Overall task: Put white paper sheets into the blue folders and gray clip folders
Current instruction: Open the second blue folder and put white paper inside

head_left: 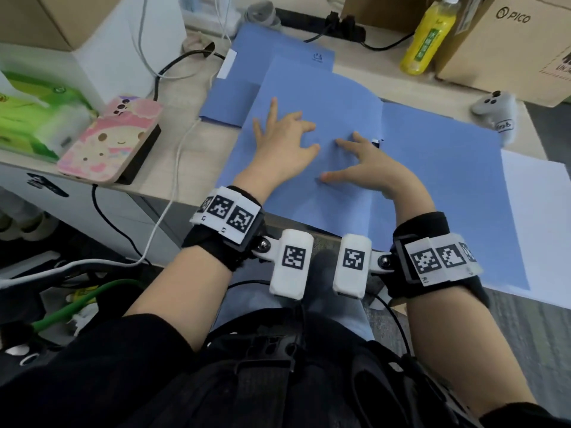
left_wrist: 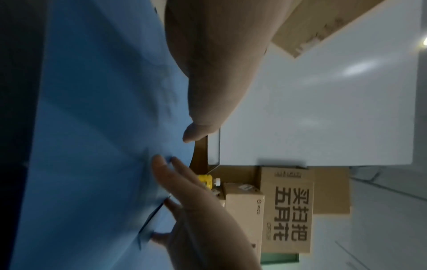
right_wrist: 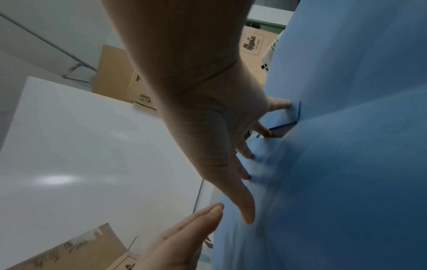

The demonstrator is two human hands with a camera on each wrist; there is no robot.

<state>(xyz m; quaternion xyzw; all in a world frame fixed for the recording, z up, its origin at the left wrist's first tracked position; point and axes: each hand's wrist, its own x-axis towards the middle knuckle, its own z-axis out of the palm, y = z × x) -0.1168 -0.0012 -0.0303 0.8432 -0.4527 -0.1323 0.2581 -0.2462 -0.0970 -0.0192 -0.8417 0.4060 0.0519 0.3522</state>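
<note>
A light wooden desk (head_left: 197, 149) stands among cardboard boxes (head_left: 506, 41) and a white cabinet (head_left: 129, 41). Left of the fingers lie a green tissue pack (head_left: 34, 115) and a pink phone (head_left: 111, 140). The left hand (head_left: 282, 143) rests spread and flat on the blue folder (head_left: 432, 186); just right of it the right hand (head_left: 364, 166) presses splayed fingertips (right_wrist: 248, 217) on the same cover, one fingertip at a small flap (right_wrist: 286, 117). Another folder (head_left: 278, 47) lies beyond the fingers, a yellow bottle (head_left: 429, 38) farther right, and white paper (head_left: 537, 217) juts out at the far right.

"PICO" on cardboard box (head_left: 506, 35), "买扫把五月花" on another cardboard box (left_wrist: 289, 210)
</note>
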